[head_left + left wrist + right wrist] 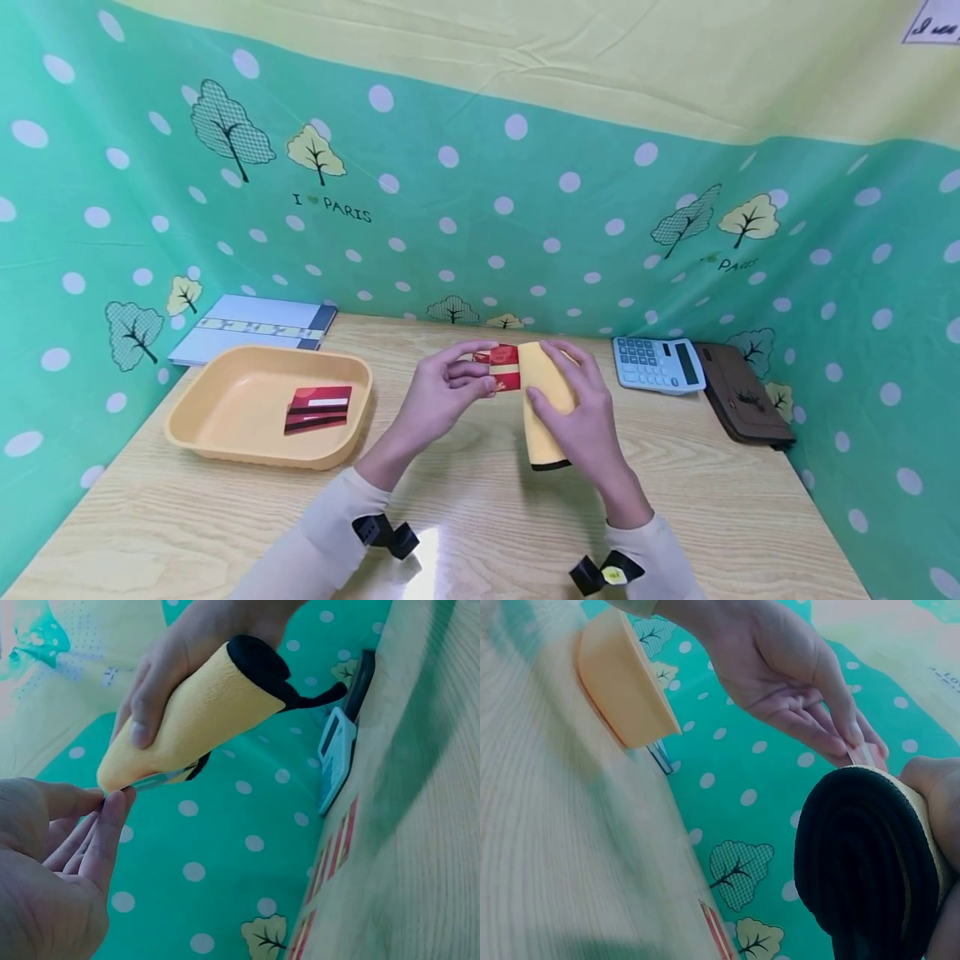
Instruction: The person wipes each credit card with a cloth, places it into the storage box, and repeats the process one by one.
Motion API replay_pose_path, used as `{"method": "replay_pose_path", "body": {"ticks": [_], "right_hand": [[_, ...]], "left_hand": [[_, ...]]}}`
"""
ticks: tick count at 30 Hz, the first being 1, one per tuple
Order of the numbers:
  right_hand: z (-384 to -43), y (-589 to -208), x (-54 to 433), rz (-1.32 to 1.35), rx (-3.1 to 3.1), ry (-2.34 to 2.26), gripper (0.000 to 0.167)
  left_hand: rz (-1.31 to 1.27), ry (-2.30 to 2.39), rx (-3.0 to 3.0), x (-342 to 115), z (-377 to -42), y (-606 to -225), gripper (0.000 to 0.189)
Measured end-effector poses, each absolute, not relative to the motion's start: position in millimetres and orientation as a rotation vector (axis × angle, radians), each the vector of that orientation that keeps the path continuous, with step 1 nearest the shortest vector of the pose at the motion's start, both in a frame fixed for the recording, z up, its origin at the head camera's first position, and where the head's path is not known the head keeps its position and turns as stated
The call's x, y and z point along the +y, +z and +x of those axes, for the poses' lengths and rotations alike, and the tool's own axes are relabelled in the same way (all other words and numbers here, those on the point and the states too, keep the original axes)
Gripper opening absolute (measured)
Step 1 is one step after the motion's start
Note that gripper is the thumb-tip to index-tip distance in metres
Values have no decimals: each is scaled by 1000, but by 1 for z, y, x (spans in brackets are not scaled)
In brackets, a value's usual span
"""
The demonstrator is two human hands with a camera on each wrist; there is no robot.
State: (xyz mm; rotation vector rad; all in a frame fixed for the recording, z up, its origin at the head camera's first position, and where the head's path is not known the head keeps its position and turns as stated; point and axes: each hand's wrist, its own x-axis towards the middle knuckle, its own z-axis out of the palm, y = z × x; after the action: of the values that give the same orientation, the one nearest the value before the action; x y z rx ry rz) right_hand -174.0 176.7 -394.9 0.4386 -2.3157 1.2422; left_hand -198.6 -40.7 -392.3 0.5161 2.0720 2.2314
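My right hand (573, 404) grips a rolled yellow towel (546, 417), held up above the table. Its inner side is black, and in the right wrist view the coiled black end faces the camera. The fingertips of my left hand (442, 387) pinch a thin, glossy card (866, 754) at the towel's far side; the towel hides part of it. A red-and-cream patterned piece (506, 367) shows between both hands in the head view, partly covered by the left fingers. Red-and-cream striped flat things (341, 841) lie on the table in the left wrist view.
At left stands a peach tray (225, 450) holding red cards (318, 408), with a pale blue notebook (255, 315) behind it. A light blue calculator (658, 365) and a brown wallet-like case (742, 396) lie at back right. A polka-dot curtain (480, 167) surrounds the wooden table.
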Motion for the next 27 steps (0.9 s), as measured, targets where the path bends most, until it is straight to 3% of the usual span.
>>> {"method": "replay_pose_path", "body": {"ticks": [23, 27], "right_hand": [[-180, -392, 198, 356, -2319, 1281, 61], [-181, -391, 200, 346, -2317, 1291, 59]], "left_hand": [[437, 2307, 2200, -59, -204, -384, 48], [440, 2314, 2172, -59, -203, -383, 39]]}}
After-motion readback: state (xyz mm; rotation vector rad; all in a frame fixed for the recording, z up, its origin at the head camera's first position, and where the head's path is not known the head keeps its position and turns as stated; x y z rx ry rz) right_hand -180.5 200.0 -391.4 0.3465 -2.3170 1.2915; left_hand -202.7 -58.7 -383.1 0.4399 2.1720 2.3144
